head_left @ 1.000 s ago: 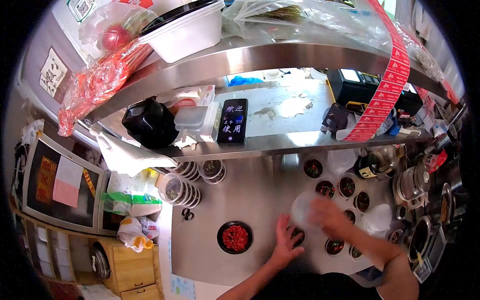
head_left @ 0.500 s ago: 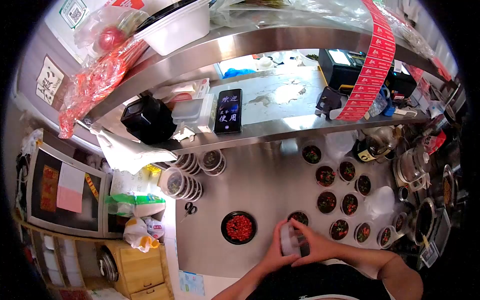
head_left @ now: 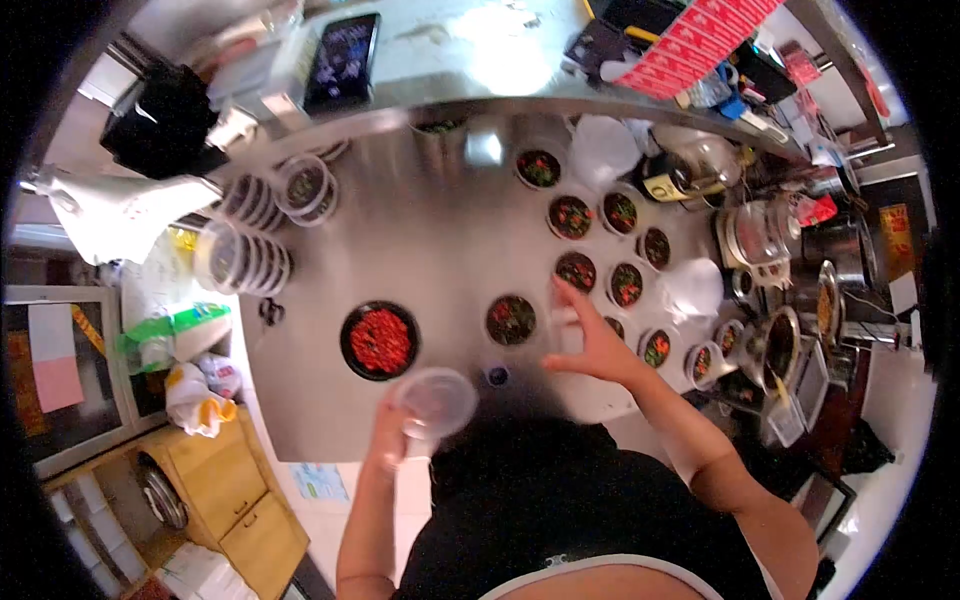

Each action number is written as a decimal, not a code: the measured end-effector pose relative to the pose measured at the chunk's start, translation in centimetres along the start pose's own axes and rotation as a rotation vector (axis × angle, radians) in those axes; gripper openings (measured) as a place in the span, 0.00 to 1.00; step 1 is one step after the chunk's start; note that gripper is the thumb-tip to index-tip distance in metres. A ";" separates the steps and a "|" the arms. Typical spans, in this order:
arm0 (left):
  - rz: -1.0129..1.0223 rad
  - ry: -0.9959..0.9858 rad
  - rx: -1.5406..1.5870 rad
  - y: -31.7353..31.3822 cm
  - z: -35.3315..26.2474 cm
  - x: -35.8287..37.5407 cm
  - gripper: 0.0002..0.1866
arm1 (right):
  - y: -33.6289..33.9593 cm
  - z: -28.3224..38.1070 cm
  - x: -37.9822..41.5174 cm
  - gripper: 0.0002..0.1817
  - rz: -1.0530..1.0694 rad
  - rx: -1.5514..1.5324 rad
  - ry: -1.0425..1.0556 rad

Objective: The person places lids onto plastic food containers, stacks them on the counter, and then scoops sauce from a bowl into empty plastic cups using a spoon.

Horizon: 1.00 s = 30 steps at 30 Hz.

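Note:
My left hand [head_left: 392,428] is closed on the edge of a clear, round plastic container [head_left: 437,403], just below the black bowl of chopped red chillies [head_left: 380,341]. My right hand [head_left: 592,340] is spread, thumb and fingers apart, with nothing seen gripped in it. It is over the steel table [head_left: 450,250], right of a tub of dark food [head_left: 511,319] and beside the group of filled tubs. One tub with red and green bits [head_left: 575,272] is just above its fingertips.
Stacked tubs [head_left: 243,258] and black scissors [head_left: 271,311] are at the left. A steel shelf with a phone [head_left: 343,60] crosses the top. White lids [head_left: 692,288], a glass pot [head_left: 765,236] and pans [head_left: 780,345] stand at the right.
The view has tilted down. My hands, together on a clear container before, are now apart: the left has moved left with a clear container, the right is opened near the filled tubs.

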<state>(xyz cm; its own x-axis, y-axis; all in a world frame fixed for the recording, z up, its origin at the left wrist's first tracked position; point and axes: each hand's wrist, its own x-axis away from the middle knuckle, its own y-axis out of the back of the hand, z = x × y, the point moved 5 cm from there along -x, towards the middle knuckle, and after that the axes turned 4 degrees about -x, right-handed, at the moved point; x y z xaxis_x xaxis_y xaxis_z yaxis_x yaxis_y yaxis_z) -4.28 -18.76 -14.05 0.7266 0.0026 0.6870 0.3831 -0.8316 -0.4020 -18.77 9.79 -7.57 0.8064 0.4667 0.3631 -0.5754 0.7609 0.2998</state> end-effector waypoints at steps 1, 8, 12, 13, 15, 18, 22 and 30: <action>-0.120 -0.017 -0.177 3.4 1.6 -0.8 0.22 | 0.2 -0.7 0.5 0.59 -0.114 0.367 0.087; -0.391 -0.190 -0.893 14.0 8.1 -3.5 0.16 | -5.3 -2.3 -2.1 0.57 -0.069 0.800 0.225; -0.495 -0.625 -1.422 4.8 2.7 1.1 0.19 | -6.4 -4.4 -5.3 0.57 -0.027 0.938 0.270; -0.533 -0.782 -1.630 2.1 1.6 1.8 0.19 | -6.4 -4.4 -5.6 0.57 0.010 0.905 0.262; -0.316 -0.785 -1.391 -0.5 1.9 0.6 0.20 | -6.7 -4.7 -5.4 0.57 0.053 0.877 0.269; -0.166 -0.760 -1.169 -4.8 1.4 -2.9 0.20 | -7.1 -5.2 -4.9 0.58 0.055 0.896 0.303; -0.113 -0.603 -1.102 -7.1 1.9 -10.8 0.17 | -7.5 -5.3 -5.7 0.57 0.051 0.904 0.302; -0.086 -0.585 -1.004 -5.5 3.7 -16.8 0.13 | -7.7 -5.8 -7.2 0.49 0.044 0.773 0.410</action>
<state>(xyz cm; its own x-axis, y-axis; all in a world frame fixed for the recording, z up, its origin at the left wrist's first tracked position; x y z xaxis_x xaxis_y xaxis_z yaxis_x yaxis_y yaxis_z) -16.52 -12.16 -25.57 0.9728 0.1183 0.1993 0.0104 -0.8814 0.4723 -19.37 3.12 -17.62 0.6814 0.7268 0.0870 -0.4185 0.2894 0.8609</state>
